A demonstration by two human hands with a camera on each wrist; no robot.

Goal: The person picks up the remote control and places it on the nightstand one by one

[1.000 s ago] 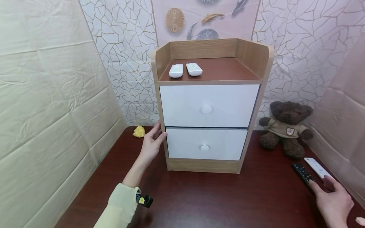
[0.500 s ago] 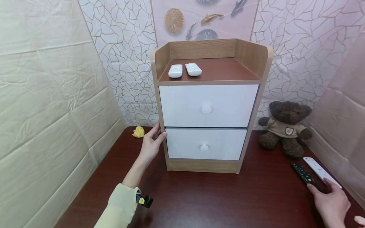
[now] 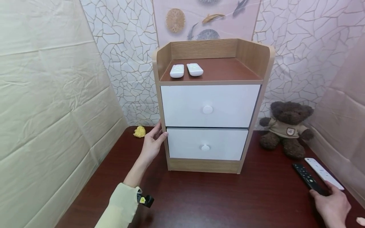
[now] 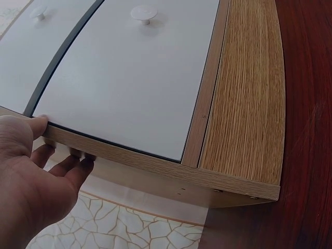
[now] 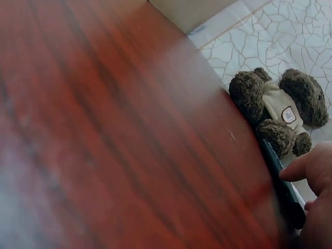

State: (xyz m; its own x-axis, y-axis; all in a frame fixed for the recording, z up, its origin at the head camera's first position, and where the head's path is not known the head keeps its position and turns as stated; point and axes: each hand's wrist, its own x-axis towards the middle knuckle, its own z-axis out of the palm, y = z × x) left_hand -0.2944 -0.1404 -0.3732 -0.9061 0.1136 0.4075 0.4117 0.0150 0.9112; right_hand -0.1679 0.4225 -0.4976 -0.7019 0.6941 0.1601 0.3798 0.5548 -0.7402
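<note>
Though hidden before, white remote's end [image 3: 339,186] visible

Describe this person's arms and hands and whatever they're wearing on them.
The left hand is bare, with no glove. Its forearm wears a pale yellow-green sleeve ending in a loose cuff, where a small black device with a yellow patch sits. The right hand is also ungloved; no sleeve shows on that side.

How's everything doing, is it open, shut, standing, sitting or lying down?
Cabinet: upright
Top drawer: shut
Bottom drawer: shut
White gadgets: lying atop cabinet
Teddy bear: sitting
Yellow lump: resting on table
White remote: lying flat
Black remote: held by right hand
Left hand: holding cabinet's side
</note>
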